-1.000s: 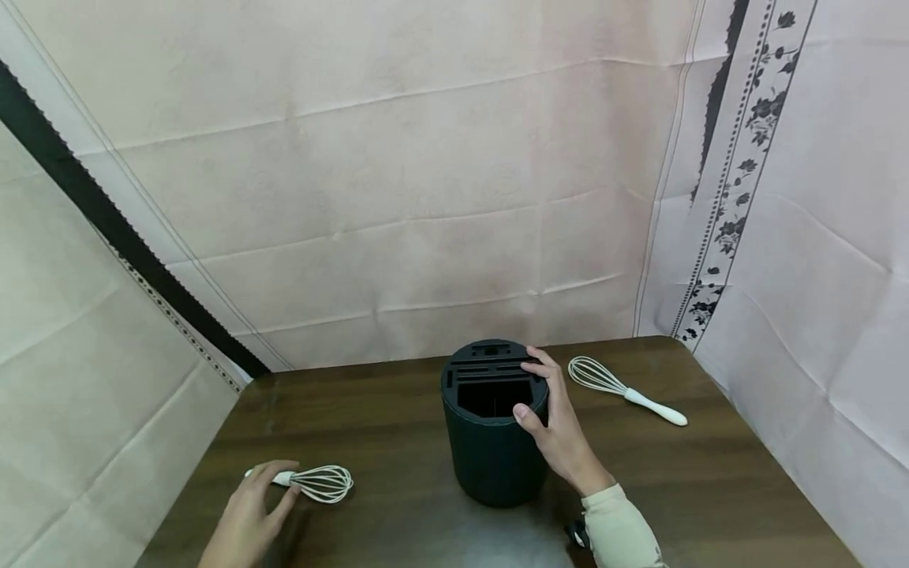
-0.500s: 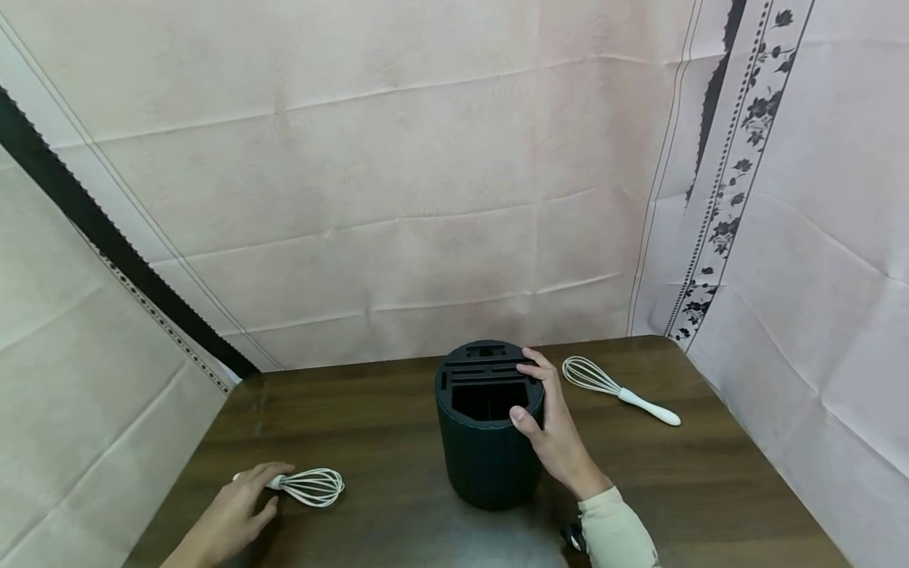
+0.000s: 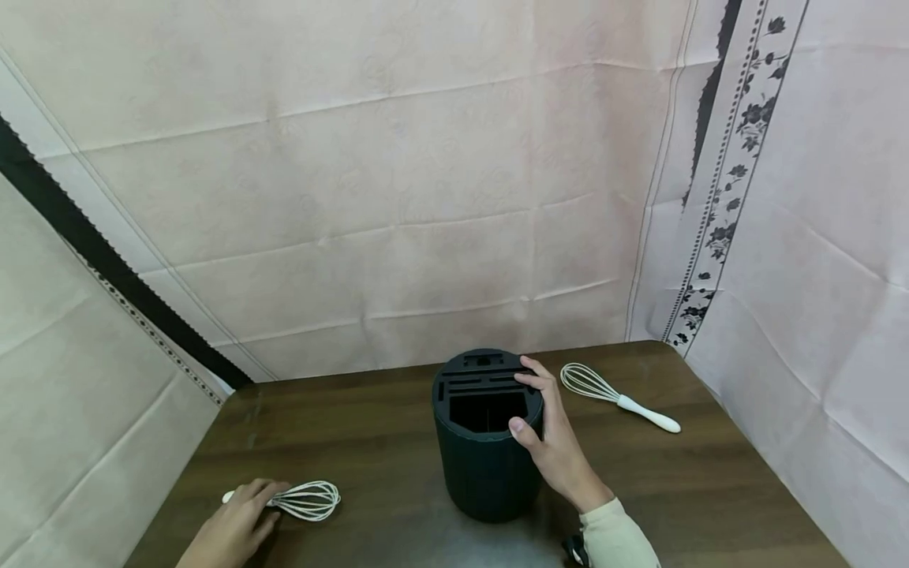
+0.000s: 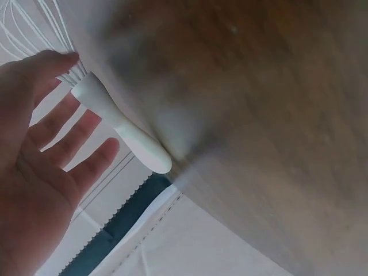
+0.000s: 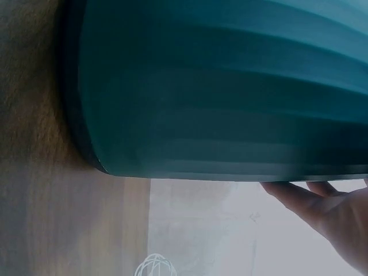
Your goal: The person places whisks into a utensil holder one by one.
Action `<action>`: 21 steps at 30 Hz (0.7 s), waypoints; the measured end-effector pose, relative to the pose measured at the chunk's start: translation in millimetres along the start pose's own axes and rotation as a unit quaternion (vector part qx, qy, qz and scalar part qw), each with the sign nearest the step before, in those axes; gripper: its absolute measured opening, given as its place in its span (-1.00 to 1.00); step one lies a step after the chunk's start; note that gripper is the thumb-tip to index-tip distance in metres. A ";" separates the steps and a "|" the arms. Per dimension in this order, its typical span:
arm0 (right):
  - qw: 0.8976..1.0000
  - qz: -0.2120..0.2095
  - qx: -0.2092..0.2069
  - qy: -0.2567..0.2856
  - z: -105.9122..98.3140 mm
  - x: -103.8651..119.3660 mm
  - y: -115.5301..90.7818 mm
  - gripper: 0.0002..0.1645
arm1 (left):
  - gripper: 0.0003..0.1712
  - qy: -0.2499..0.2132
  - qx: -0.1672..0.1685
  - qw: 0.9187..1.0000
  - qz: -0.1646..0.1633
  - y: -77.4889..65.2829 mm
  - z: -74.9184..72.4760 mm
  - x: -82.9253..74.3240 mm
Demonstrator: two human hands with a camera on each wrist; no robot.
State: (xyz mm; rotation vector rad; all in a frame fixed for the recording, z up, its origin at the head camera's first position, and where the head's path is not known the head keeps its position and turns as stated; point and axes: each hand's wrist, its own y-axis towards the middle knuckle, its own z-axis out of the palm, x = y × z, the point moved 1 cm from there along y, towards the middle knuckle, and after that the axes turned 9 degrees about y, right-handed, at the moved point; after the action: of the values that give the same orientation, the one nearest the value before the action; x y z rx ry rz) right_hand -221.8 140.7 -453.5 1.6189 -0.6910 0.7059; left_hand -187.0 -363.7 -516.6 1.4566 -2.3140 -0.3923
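My left hand (image 3: 230,525) is over a white whisk (image 3: 308,501) lying on the left of the table. In the left wrist view the thumb and fingers pinch it where the wires meet the white handle (image 4: 121,123). The other fingers extend behind the handle. My right hand (image 3: 561,442) grips the right side of a dark green, round utensil holder (image 3: 483,481), thumb and fingers spread along its rim. The holder stands upright, its slotted black top with one large opening facing up. In the right wrist view its side fills most of the picture.
A second white whisk (image 3: 618,398) lies to the right of the holder, handle toward the right. The brown wooden table (image 3: 355,426) ends at pale cloth hangings (image 3: 426,197) behind and at both sides. A dark watch-like object (image 3: 575,548) is near the right sleeve.
My left hand has settled lower over the whisk handle, its fingers drawn nearer the wire neck. The right hand keeps its grip on the utensil holder. The head view has shifted slightly.
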 end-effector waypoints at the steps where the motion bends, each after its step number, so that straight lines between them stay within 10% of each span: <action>1: 1.000 0.000 0.001 0.002 0.5 0.2 -0.1 -0.33 | -0.43 0.001 0.002 1.000 -0.001 0.0 0.1 -0.6; 10: 1.000 -0.006 -0.007 0.004 0.1 -1.3 -0.9 -0.34 | -0.48 0.008 0.096 0.994 -0.056 7.3 -0.6 -9.1; 21: 1.000 -0.004 -0.007 0.007 1.2 -2.1 -0.3 -0.34 | -0.51 0.045 0.019 0.998 -0.043 4.2 7.6 -7.8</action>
State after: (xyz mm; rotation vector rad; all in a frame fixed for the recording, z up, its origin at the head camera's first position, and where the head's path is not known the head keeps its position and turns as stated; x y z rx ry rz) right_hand -222.8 139.7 -455.5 1.6017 -0.6766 0.7046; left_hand -190.7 -354.5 -522.8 1.5627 -2.2055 -0.2998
